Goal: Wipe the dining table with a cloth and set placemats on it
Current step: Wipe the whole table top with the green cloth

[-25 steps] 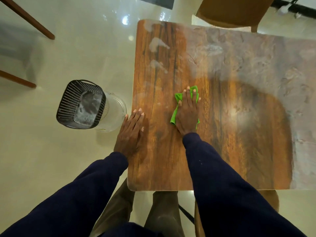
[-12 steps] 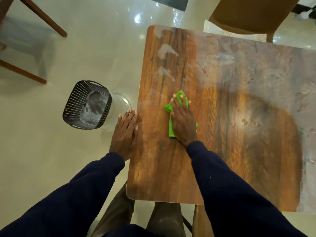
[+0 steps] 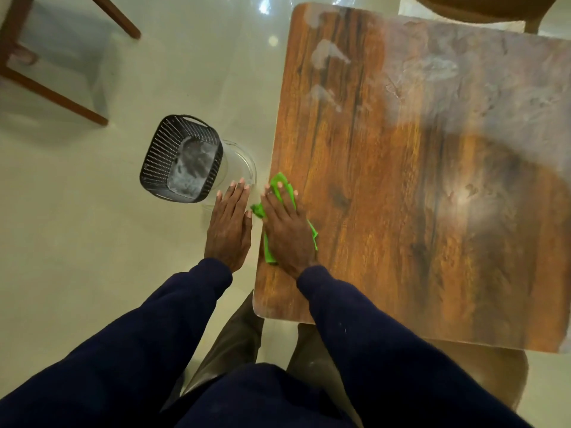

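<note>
At nine o'clock a black basket (image 3: 182, 159) sits on the floor. My left hand (image 3: 229, 225) hangs flat and empty just off the table (image 3: 401, 211) edge, fingers spread. My right hand (image 3: 285, 227) presses the green cloth (image 3: 282, 185) flat at that edge. Toward one o'clock the wood looks hazy, so wiping seems unfinished; no placemats in sight.

Lighting: bright, coming from overhead. Glare: ceiling lights are glinting off the glossy floor (image 3: 268, 41) just beyond the table (image 3: 401, 211); a pale hazy sheen is washing out the table's far right part, with a hot spot right of centre. Shadows: soft, lying under the stool legs (image 3: 55, 94). Distortion: wide-angle bending is curving the table's edges. Focus: mostly sharp.
</note>
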`<action>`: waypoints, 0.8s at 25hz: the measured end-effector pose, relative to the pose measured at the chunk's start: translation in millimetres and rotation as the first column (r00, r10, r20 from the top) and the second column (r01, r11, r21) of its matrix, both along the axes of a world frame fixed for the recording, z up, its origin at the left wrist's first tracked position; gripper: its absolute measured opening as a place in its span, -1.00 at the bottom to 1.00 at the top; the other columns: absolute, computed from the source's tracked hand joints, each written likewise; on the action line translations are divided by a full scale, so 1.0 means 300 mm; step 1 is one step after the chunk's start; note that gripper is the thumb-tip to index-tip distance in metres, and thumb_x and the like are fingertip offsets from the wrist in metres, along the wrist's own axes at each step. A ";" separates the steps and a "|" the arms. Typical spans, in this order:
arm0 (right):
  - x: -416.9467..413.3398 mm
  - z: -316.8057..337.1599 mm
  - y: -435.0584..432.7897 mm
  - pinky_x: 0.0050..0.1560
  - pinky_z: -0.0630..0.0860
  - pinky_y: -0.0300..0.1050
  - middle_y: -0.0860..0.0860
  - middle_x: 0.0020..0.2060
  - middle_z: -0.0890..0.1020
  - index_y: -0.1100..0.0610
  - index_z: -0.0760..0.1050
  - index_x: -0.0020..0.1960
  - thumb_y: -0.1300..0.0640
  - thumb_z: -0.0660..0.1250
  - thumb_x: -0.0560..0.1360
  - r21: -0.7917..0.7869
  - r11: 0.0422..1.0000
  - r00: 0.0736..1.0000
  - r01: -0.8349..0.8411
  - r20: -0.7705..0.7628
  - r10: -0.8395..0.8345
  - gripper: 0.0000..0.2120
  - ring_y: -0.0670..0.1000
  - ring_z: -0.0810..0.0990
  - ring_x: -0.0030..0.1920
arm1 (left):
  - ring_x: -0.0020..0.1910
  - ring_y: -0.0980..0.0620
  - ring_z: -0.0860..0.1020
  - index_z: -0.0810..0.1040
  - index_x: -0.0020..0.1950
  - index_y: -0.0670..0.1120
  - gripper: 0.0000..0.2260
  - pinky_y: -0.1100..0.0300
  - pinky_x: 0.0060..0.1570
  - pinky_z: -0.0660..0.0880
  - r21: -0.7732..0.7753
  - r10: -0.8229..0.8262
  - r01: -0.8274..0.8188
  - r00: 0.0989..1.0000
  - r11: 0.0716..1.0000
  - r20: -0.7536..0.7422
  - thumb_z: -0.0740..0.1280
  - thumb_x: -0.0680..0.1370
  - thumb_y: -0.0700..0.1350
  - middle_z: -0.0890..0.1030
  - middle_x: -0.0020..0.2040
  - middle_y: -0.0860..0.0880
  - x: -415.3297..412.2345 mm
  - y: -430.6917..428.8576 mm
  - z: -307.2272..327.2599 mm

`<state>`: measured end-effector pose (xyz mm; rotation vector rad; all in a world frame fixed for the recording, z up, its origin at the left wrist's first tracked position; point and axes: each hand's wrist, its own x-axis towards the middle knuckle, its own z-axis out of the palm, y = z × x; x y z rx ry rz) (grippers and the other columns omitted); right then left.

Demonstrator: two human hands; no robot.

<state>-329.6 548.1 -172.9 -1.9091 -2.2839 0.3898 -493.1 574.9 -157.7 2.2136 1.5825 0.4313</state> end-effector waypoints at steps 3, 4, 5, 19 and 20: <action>0.011 0.007 -0.308 0.64 0.06 0.33 0.15 0.69 0.08 0.15 0.06 0.69 -0.04 0.27 0.67 -0.080 0.989 0.992 -0.125 -0.010 0.125 -0.29 0.22 -0.04 0.69 | 0.68 -0.10 0.16 0.23 0.66 -0.23 -0.55 -0.17 0.65 0.12 0.005 -0.074 0.074 0.997 0.997 0.009 0.07 0.76 -0.14 0.23 0.67 -0.16 0.021 -0.027 0.003; 0.047 0.008 -0.393 0.64 0.09 0.33 0.14 0.69 0.09 0.15 0.06 0.69 -0.05 0.30 0.66 -0.089 0.984 0.988 -0.156 -0.031 0.154 -0.27 0.20 -0.02 0.70 | 0.68 -0.12 0.18 0.24 0.66 -0.23 -0.55 -0.19 0.64 0.13 -0.005 -0.101 0.101 0.995 0.995 0.014 0.07 0.76 -0.13 0.24 0.67 -0.17 0.033 -0.036 0.001; 0.097 0.012 -0.465 0.62 0.13 0.34 0.13 0.69 0.12 0.14 0.08 0.69 -0.02 0.31 0.66 -0.088 0.984 0.987 -0.155 -0.050 0.151 -0.29 0.19 0.00 0.70 | 0.67 -0.13 0.19 0.24 0.66 -0.23 -0.54 -0.19 0.65 0.13 -0.025 -0.128 0.129 0.991 0.991 0.024 0.06 0.77 -0.12 0.25 0.67 -0.18 0.047 -0.045 -0.003; 0.191 0.010 -0.354 0.64 0.07 0.34 0.15 0.67 0.17 0.18 0.16 0.66 -0.05 0.08 0.70 -0.036 0.968 0.969 0.247 -0.009 -0.248 -0.41 0.21 0.02 0.69 | 0.69 -0.17 0.11 0.21 0.67 -0.23 -0.52 -0.04 0.69 -0.06 -0.027 -0.307 0.311 0.946 0.950 0.101 0.09 0.76 -0.12 0.19 0.69 -0.20 0.258 -0.102 -0.045; 0.204 0.016 -0.447 0.65 0.05 0.32 0.13 0.68 0.15 0.16 0.14 0.67 -0.07 0.13 0.68 -0.051 0.974 0.975 0.219 -0.020 -0.220 -0.38 0.18 -0.01 0.70 | 0.70 -0.16 0.09 0.20 0.67 -0.23 -0.52 -0.08 0.69 -0.03 -0.024 -0.332 0.336 0.938 0.942 0.104 0.09 0.75 -0.13 0.17 0.70 -0.19 0.294 -0.102 -0.045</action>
